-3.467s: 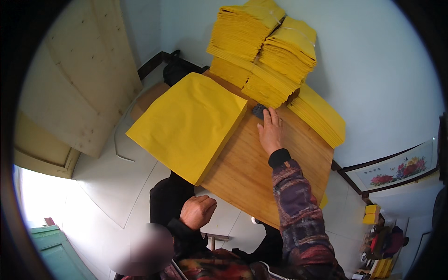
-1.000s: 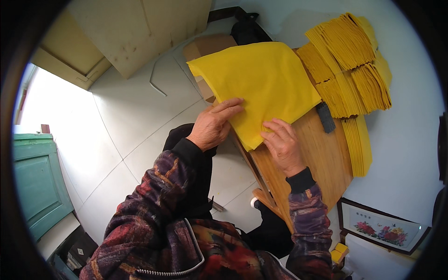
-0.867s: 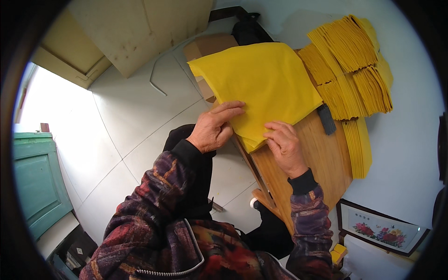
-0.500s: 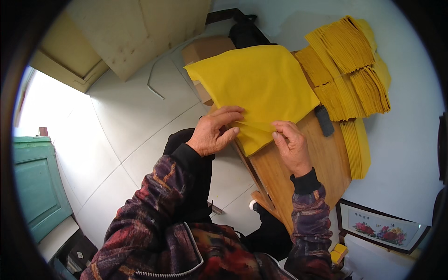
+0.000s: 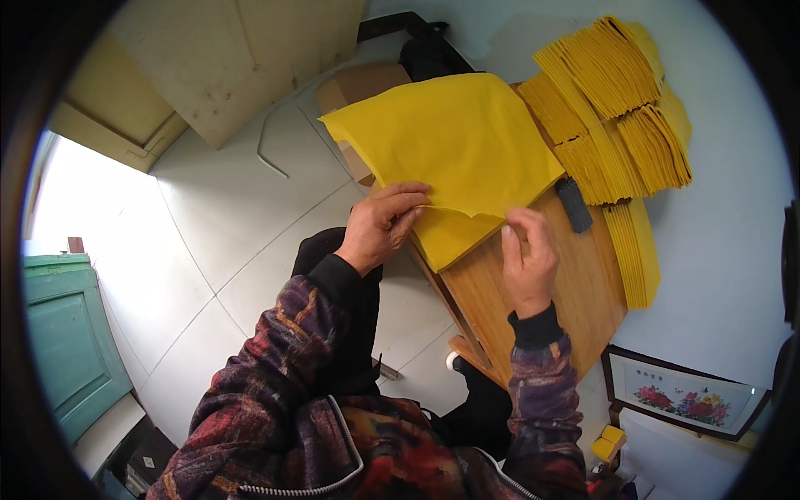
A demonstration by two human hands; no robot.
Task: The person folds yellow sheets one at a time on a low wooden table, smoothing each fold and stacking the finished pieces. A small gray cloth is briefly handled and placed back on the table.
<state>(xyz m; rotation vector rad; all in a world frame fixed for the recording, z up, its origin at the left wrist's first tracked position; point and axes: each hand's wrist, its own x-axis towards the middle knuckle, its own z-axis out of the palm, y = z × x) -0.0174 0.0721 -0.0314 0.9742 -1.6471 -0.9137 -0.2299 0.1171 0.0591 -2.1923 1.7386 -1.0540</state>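
A large sheet of thin yellow cloth [image 5: 454, 133] is spread over the end of a wooden table, its near corner pointing toward me. My left hand [image 5: 383, 223] pinches the raised edge of an upper layer between thumb and fingers. At the other end of that edge, my right hand [image 5: 531, 258] has its thumb and forefinger closed on the cloth. The edge between both hands dips slightly in the middle, and a lower yellow layer shows beneath it.
Bundles of folded yellow cloth [image 5: 604, 75] are piled at the table's far right against the wall. A dark grey block [image 5: 574, 205] lies on the wooden table [image 5: 542, 275]. Behind stands a cardboard box [image 5: 358, 87]. A framed flower picture [image 5: 683, 392] leans at the right.
My right hand has moved slightly up and right along the cloth. The upper layer's edge is now lifted and stretched between my hands. My left hand keeps its hold.
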